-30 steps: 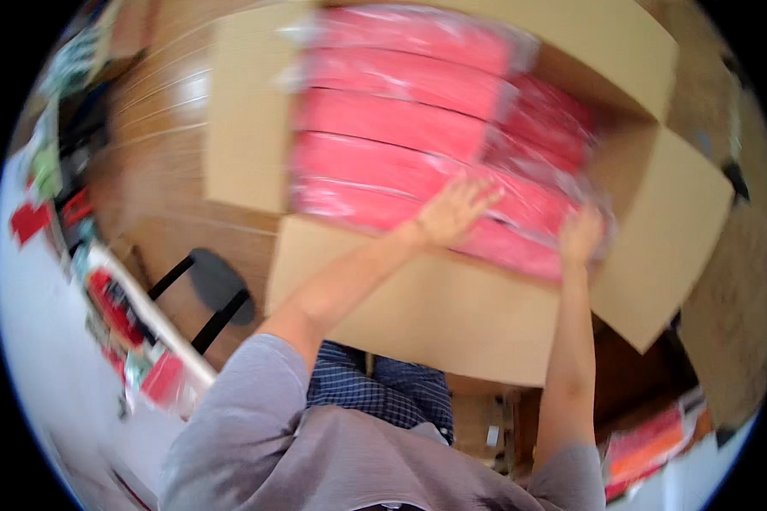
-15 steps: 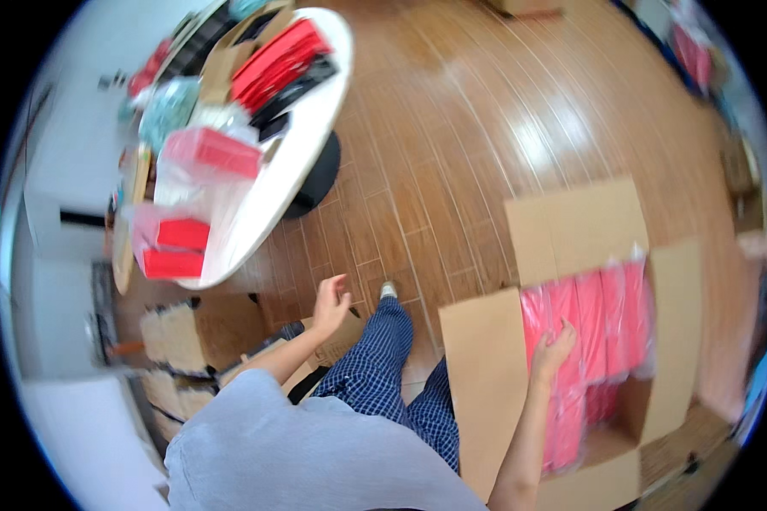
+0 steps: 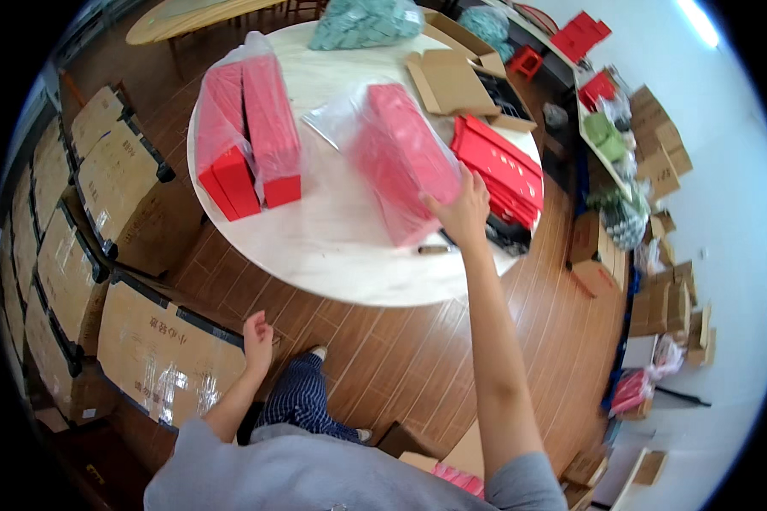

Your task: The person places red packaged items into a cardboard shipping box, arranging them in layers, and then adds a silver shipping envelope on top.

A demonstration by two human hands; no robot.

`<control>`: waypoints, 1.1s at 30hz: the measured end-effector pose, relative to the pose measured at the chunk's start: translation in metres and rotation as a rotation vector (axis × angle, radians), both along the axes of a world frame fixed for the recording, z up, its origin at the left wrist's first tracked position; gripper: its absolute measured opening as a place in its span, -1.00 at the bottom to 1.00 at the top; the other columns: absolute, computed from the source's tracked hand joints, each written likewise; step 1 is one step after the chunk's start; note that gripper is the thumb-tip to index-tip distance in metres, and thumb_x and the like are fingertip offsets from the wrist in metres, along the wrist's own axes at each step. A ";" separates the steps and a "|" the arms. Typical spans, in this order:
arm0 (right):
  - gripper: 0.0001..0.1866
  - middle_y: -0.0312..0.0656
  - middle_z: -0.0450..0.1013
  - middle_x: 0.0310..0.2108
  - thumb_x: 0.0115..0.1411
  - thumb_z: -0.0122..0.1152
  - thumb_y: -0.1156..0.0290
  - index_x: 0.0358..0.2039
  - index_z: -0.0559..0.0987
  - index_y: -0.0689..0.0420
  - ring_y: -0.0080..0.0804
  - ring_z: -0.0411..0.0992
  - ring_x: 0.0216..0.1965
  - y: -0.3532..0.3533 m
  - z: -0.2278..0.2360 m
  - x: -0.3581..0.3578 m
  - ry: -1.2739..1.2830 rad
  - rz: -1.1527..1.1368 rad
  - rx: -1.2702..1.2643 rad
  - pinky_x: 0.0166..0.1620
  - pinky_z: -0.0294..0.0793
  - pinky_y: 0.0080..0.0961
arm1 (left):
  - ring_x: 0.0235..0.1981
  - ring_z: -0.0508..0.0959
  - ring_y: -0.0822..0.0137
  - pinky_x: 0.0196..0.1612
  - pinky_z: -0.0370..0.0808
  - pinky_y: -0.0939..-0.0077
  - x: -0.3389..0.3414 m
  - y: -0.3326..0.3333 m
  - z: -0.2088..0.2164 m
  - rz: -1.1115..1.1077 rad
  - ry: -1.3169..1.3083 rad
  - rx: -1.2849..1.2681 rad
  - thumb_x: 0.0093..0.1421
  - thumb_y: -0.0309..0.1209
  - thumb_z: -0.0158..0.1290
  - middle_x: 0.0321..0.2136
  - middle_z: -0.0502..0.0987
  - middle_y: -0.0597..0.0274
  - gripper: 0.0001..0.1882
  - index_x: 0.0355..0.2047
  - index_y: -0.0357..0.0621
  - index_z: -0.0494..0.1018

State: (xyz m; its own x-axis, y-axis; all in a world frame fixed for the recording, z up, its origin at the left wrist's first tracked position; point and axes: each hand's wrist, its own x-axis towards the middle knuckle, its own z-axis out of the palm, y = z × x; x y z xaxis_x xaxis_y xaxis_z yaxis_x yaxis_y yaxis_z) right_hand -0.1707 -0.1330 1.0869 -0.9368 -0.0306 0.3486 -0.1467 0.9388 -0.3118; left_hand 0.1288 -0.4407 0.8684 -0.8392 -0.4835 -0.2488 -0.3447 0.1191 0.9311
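My right hand (image 3: 462, 209) reaches over the round white table, at the near right edge of a red box in a clear plastic bag (image 3: 405, 140). Its thumb and fingers are apart, the thumb against the bag; I see no firm grip. To the left stand more red boxes in clear bags (image 3: 268, 119), side by side. My left hand (image 3: 258, 342) hangs near my body, short of the table edge, its fingers loosely bent and nothing in them. Just right of my right hand lies a stack of flat red pieces (image 3: 498, 170), with black material under its near edge.
The white table (image 3: 341, 272) also bears a teal bagged bundle (image 3: 366, 21) and an open cardboard box (image 3: 452, 81). Large taped cartons (image 3: 166, 349) stand at the left. Below, an open carton (image 3: 464, 451) holds pink-red packs. Shelves and boxes line the right wall.
My view has turned from the open carton toward the table. My right hand has left the packs in the carton and now is at the bagged red box. My left hand stays low and empty.
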 end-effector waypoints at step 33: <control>0.04 -0.08 0.18 0.11 -0.12 0.36 0.35 0.28 -0.11 0.11 -0.29 0.24 0.06 0.156 0.162 0.652 0.900 -1.369 -1.352 0.10 0.26 -0.36 | -0.20 0.46 0.48 -0.17 0.33 0.66 -0.021 0.292 0.133 -1.678 -0.242 0.310 0.30 -0.29 -0.11 -0.11 0.43 0.26 -0.66 0.04 -0.11 0.30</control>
